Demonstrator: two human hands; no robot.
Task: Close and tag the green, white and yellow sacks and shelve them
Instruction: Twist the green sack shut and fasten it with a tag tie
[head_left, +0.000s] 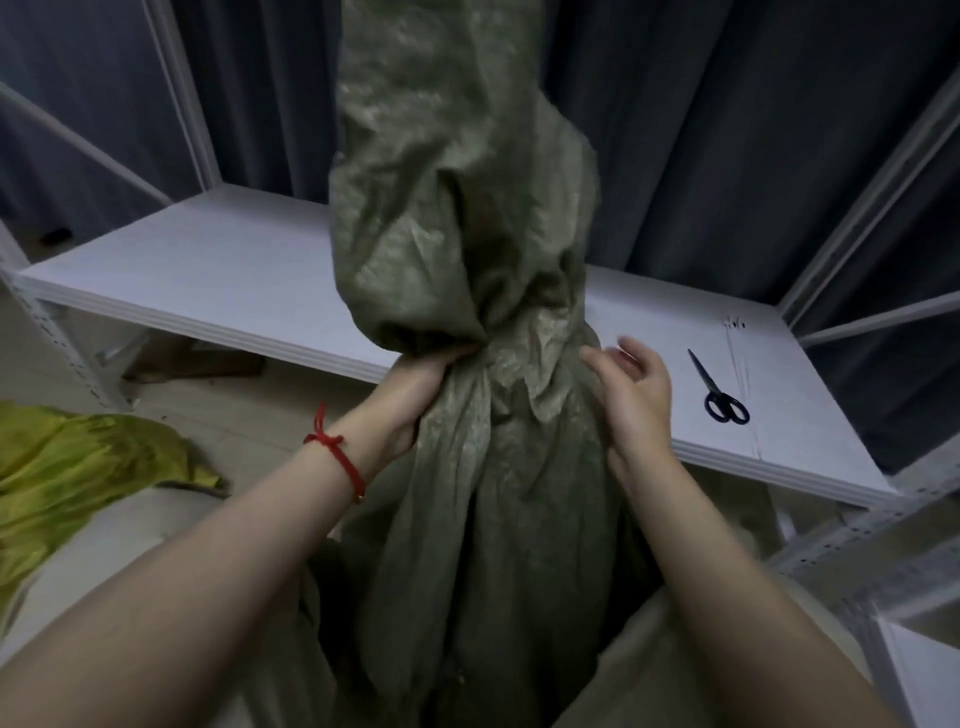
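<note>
The green sack (493, 493) stood upright in front of the shelf (208, 260). The left hand (415, 395) gripped its gathered neck, and the right hand (636, 400) rested open alongside, fingers spread. The twist should probably be held tight until tied.

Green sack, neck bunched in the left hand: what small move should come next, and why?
Probably the right hand should reach for the thin strips, likely ties, beside the scissors: the left hand grips the green sack at its gathered neck, nothing binds it yet, and the right hand is open.
</note>
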